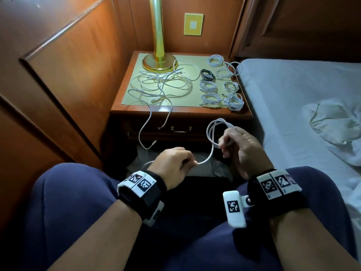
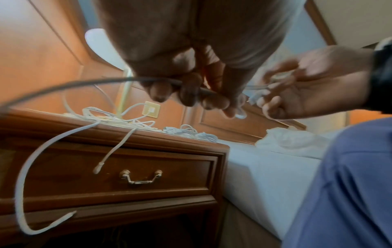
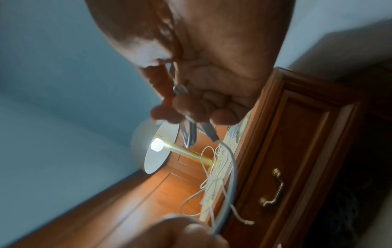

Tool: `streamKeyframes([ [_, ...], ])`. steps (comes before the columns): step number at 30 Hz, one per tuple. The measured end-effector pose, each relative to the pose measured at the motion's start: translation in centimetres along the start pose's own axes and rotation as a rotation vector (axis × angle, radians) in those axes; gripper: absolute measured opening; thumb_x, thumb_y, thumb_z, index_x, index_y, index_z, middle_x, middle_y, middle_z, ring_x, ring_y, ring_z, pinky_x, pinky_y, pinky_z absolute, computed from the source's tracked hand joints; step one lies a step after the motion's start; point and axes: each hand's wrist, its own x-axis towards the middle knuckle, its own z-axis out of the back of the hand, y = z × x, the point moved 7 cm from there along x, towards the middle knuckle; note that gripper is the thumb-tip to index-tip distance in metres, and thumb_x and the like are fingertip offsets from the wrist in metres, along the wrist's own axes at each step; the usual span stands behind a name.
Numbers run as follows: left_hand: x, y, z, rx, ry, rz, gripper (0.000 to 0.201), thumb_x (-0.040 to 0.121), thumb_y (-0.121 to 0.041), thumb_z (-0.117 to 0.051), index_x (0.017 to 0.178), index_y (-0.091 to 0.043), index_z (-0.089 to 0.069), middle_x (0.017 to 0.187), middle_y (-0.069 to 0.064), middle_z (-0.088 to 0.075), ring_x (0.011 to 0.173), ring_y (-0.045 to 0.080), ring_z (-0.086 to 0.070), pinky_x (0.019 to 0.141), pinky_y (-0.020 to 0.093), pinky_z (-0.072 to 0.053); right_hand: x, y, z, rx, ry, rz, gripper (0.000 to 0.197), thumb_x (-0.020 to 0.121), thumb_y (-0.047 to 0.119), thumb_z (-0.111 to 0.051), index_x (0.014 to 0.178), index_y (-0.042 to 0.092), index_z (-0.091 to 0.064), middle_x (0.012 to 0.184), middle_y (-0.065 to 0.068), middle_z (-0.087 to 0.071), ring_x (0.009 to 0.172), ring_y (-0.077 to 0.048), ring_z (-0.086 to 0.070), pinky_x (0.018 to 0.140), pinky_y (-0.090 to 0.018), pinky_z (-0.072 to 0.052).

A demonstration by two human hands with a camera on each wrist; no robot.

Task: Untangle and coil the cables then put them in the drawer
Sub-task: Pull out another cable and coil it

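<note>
Fingers (image 1: 224, 143) of both hands pinching one white cable (image 1: 212, 151) — seven coils (image 1: 208, 87) on surface (image 1: 175, 109).

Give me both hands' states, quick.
Left hand: closed on the white cable, its free run.
Right hand: closed on the same cable's coiled loops.

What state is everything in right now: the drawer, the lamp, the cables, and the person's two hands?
drawer: closed.
lamp: switched on.
loose cables: tangled on the nightstand, ends hanging over its front edge.
coiled cables: bundled, lying beside the tangle.
held cable: partly coiled.
right hand: grips the coil's loops.
left hand: pinches the cable's free run.
</note>
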Motion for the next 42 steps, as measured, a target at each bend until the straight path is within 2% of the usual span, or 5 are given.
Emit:
streamKeyframes([
  [6, 0.3, -2.5, 1.5, -0.196, -0.096, -0.13, 0.011, 0.091, -0.015, -0.069, 0.084, -0.007, -0.073, 0.077, 0.0, -0.062, 0.068, 0.012, -0.06, 0.062, 0.026, -0.048, -1.3, -1.4, -2.6, -0.66, 0.296, 0.01, 0.033, 0.103, 0.022, -0.051, 0.075, 0.011, -0.063, 0.064, 0.001, -0.068, 0.057, -0.004, -0.053, 0.06, -0.022, -0.039],
  [11, 0.3, -1.8, 2.5, -0.213, -0.17, -0.103, 0.003, 0.091, -0.008, -0.068, 0.091, -0.007, -0.071, 0.087, 0.002, -0.066, 0.079, 0.016, -0.064, 0.071, 0.034, -0.052, -1.7, -2.1, -3.5, -0.344, 0.376, -0.205, 0.034, 0.102, 0.024, -0.05, 0.073, 0.007, -0.056, 0.058, -0.003, -0.04, 0.047, -0.008, -0.035, 0.044, -0.017, -0.028],
  [21, 0.3, -0.2, 3.9, -0.146, -0.367, 0.046, 0.01, 0.083, -0.017, -0.079, 0.092, -0.016, -0.081, 0.085, -0.005, -0.068, 0.082, 0.005, -0.065, 0.075, 0.009, -0.047, -2.4, -1.7, -4.6, 0.016, 0.463, -0.254, 0.032, 0.093, 0.034, -0.047, 0.068, 0.02, -0.033, 0.056, 0.001, -0.023, 0.045, -0.008, -0.019, 0.041, -0.015, -0.026],
  [30, 0.0, 2.0, 3.1, -0.51, -0.285, 0.417, 0.001, 0.083, -0.021, -0.08, 0.083, -0.021, -0.08, 0.079, -0.007, -0.077, 0.077, 0.007, -0.074, 0.075, 0.02, -0.056, -2.4, -2.9, -5.8, 0.023, 0.479, -0.254, 0.036, 0.095, 0.038, -0.045, 0.063, 0.023, -0.041, 0.056, 0.001, -0.029, 0.045, -0.008, -0.024, 0.048, -0.023, -0.025],
  [42, 0.1, 1.3, 0.1, -0.958, -0.012, 0.504, 0.026, 0.086, -0.005, -0.072, 0.11, -0.007, -0.065, 0.086, 0.011, -0.073, 0.078, 0.018, -0.068, 0.078, 0.031, -0.054, -1.1, -3.7, -4.7, -0.086, 0.251, -0.164, 0.041, 0.106, 0.028, -0.042, 0.071, 0.022, -0.063, 0.052, 0.011, -0.04, 0.043, -0.002, -0.031, 0.041, -0.015, -0.028],
])
